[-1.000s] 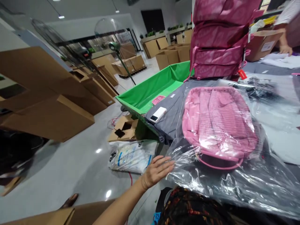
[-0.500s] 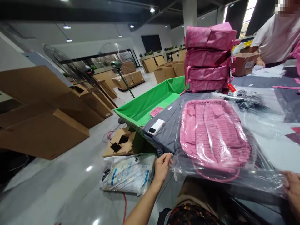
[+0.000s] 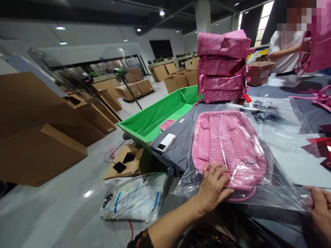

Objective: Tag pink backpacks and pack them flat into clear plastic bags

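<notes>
A pink backpack lies flat on the table inside a clear plastic bag, its open-looking edge toward me. My left hand rests on the lower left part of the backpack, over the plastic, fingers spread and slightly bent. At the bag's right corner, my right hand pinches the plastic between thumb and fingers; part of that hand is cut off by the frame edge. A pink loop hangs at the backpack's near end, under the film.
Behind stands a stack of pink backpacks. A white power bank lies beside a green fabric-lined bin. Below left are an open carton and a filled plastic sack. Across the table a person handles a pink backpack.
My left hand has let go of the bag's left corner and moved right onto the backpack. My right hand keeps its pinch. The person opposite now has a pink backpack raised.
</notes>
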`<state>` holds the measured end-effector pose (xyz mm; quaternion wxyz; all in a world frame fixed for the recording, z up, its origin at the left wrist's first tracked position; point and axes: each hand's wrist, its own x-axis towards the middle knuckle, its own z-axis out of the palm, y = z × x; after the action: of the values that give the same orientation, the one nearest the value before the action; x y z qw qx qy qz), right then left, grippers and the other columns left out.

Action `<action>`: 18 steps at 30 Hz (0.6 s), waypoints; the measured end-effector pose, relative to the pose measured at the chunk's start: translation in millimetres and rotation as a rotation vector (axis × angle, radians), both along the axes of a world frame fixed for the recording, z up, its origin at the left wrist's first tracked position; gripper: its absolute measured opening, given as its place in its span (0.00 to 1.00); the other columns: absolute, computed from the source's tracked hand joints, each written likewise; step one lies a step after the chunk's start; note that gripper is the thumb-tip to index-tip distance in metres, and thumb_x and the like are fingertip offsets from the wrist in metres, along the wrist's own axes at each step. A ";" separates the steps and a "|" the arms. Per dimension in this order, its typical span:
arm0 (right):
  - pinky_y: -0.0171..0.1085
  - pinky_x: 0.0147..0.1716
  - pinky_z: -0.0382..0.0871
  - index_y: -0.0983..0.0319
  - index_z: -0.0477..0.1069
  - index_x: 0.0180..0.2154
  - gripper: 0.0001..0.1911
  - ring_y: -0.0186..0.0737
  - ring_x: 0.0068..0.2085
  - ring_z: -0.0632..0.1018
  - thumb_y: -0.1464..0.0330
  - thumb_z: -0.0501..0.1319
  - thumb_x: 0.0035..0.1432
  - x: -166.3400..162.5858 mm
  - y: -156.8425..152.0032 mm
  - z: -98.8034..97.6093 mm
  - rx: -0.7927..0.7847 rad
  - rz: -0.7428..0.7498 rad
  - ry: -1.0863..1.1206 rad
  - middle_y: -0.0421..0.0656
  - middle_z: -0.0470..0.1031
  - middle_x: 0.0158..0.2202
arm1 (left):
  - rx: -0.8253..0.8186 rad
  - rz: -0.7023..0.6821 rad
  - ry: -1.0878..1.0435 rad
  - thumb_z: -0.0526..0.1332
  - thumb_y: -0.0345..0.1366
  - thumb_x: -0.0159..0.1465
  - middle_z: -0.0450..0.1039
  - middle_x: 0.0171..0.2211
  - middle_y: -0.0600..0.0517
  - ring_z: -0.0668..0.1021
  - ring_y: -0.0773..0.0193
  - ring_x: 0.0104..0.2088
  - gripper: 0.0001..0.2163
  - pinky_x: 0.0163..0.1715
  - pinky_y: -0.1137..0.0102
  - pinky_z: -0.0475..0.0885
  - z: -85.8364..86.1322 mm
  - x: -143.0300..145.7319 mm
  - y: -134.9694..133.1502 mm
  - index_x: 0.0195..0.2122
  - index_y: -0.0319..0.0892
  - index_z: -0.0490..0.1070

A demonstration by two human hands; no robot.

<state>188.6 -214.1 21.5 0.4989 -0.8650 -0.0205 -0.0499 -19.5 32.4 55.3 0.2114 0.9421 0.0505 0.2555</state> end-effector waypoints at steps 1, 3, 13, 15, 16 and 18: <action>0.49 0.32 0.69 0.49 0.75 0.36 0.19 0.50 0.29 0.73 0.45 0.57 0.53 -4.7 3.1 8.3 0.017 -0.021 0.018 0.43 0.72 0.27 | 0.001 -0.003 -0.017 0.67 0.42 0.66 0.77 0.54 0.48 0.71 0.51 0.60 0.10 0.62 0.51 0.55 0.5 -3.9 0.0 0.45 0.45 0.72; 0.49 0.32 0.70 0.50 0.74 0.36 0.19 0.51 0.28 0.73 0.46 0.57 0.51 -11.1 8.2 21.3 0.034 -0.048 0.070 0.43 0.71 0.25 | -0.002 0.024 -0.037 0.67 0.40 0.66 0.78 0.51 0.48 0.74 0.52 0.57 0.08 0.59 0.53 0.59 1.4 -11.9 -2.6 0.43 0.45 0.72; 0.46 0.24 0.66 0.55 0.73 0.35 0.24 0.45 0.22 0.68 0.43 0.58 0.47 -4.1 7.2 16.2 0.164 0.011 0.088 0.41 0.66 0.20 | -0.071 0.130 0.131 0.67 0.38 0.65 0.74 0.55 0.46 0.71 0.49 0.58 0.06 0.57 0.49 0.65 11.7 -26.2 -8.1 0.37 0.44 0.72; 0.45 0.23 0.65 0.55 0.73 0.35 0.25 0.44 0.21 0.68 0.42 0.58 0.47 -0.9 5.7 10.8 0.180 0.021 0.084 0.40 0.65 0.20 | -0.091 0.103 0.138 0.67 0.35 0.65 0.74 0.56 0.47 0.70 0.50 0.59 0.04 0.58 0.49 0.64 13.2 -25.9 -7.9 0.38 0.45 0.72; 0.45 0.23 0.64 0.55 0.73 0.35 0.26 0.44 0.21 0.67 0.42 0.58 0.47 0.5 5.3 8.4 0.190 0.027 0.084 0.40 0.65 0.20 | -0.096 0.091 0.137 0.67 0.34 0.66 0.75 0.56 0.47 0.70 0.50 0.59 0.04 0.58 0.49 0.64 13.7 -25.9 -8.5 0.38 0.44 0.72; 0.44 0.23 0.63 0.55 0.73 0.35 0.25 0.43 0.21 0.67 0.43 0.59 0.46 2.1 5.1 5.7 0.224 0.035 0.089 0.39 0.65 0.20 | -0.112 0.074 0.135 0.65 0.31 0.66 0.75 0.56 0.48 0.70 0.51 0.60 0.02 0.59 0.50 0.64 15.3 -25.9 -10.3 0.38 0.44 0.72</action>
<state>190.7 -208.9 27.2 0.5937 -0.8046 -0.0080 -0.0048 -45.5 22.1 70.6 0.2503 0.9413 0.1135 0.1959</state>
